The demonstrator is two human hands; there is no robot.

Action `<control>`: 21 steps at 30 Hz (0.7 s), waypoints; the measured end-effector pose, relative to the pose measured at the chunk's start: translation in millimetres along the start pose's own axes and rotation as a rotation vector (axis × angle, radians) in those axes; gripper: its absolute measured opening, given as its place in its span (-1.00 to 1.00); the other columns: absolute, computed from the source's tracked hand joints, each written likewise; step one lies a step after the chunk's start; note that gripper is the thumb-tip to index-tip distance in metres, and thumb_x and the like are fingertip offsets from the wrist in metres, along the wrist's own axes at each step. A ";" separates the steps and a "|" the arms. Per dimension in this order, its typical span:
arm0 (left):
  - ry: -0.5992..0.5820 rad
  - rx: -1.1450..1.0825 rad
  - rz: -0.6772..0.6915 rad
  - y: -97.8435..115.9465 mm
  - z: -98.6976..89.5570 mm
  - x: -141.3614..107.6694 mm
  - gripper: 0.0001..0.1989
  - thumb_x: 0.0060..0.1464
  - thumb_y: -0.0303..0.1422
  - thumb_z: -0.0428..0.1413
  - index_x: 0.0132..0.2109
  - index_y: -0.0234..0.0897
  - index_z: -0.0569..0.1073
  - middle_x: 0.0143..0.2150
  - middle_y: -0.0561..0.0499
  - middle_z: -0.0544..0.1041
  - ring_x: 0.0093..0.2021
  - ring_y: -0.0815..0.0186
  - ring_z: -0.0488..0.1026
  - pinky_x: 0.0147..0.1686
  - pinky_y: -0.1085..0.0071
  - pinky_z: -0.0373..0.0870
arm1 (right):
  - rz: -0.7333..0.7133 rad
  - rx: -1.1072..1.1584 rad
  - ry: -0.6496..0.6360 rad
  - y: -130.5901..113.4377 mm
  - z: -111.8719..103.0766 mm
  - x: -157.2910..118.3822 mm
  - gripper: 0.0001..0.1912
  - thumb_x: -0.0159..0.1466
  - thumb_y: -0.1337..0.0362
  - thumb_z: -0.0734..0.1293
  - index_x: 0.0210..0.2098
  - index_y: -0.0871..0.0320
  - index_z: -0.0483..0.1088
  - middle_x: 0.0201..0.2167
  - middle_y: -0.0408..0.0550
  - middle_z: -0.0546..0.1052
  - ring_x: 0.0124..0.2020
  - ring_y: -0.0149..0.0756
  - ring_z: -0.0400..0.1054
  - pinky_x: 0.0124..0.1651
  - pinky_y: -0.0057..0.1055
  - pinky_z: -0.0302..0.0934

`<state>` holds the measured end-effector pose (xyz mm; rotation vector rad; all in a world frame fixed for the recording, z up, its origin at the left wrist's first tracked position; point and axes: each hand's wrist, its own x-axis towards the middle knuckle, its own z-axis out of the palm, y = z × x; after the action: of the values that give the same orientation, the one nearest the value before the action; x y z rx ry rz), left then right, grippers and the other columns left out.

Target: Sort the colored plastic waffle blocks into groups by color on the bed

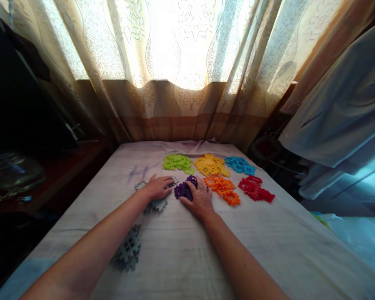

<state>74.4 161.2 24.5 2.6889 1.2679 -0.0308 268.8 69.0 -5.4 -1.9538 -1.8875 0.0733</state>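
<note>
My left hand [158,187] lies palm down over a pile of grey interlocking toy pieces [158,204], its fingers stretched out to the right. Part of that pile is hidden under the hand. Beside it, my right hand [200,197] rests on a heap of purple interlocking pieces [181,190], with thumb and fingers spread over them. Nearer to me, more dark grey pieces [129,249] lie partly behind my left forearm. Just right of my right hand is a pile of orange pieces [222,188].
Lime green pieces [177,162], yellow pieces [211,165] and blue pieces [240,165] form piles along the back. Red pieces [255,189] lie at the right. All are on a cloth-covered surface [181,258]. A curtain [181,100] hangs behind; a dark screen [18,91] stands left.
</note>
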 end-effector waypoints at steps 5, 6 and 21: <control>-0.025 0.034 0.007 -4.1 -6.6 -22.2 -0.56 0.24 -0.17 -0.08 0.24 -0.03 0.30 0.34 -0.06 0.27 0.33 0.16 0.17 0.30 -0.12 -0.12 | 0.032 -0.004 0.038 0.2 7.9 9.3 -0.36 0.19 -0.10 0.33 0.21 -0.06 0.28 0.37 0.14 0.05 0.32 0.08 -0.06 0.22 0.08 -0.16; -0.021 0.039 0.001 -3.2 -7.9 -26.6 -0.57 0.24 -0.18 -0.08 0.22 -0.04 0.32 0.34 -0.06 0.28 0.33 0.16 0.18 0.30 -0.11 -0.11 | 0.036 -0.007 0.039 -0.1 8.8 10.3 -0.36 0.19 -0.10 0.33 0.21 -0.05 0.28 0.36 0.14 0.06 0.31 0.08 -0.05 0.22 0.08 -0.16; 0.320 0.022 -0.153 -16.8 32.1 -158.6 -0.45 0.20 -0.02 -0.07 0.27 -0.07 0.28 0.33 -0.11 0.28 0.30 0.08 0.22 0.29 -0.07 0.01 | -0.039 0.060 0.091 -22.5 13.2 24.5 -0.37 0.19 -0.08 0.35 0.21 -0.05 0.29 0.35 0.17 0.10 0.32 0.09 -0.04 0.23 0.20 -0.20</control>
<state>-38.0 45.4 4.7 2.6854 1.5666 0.3828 245.2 95.8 -3.9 -1.8490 -1.8426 0.0284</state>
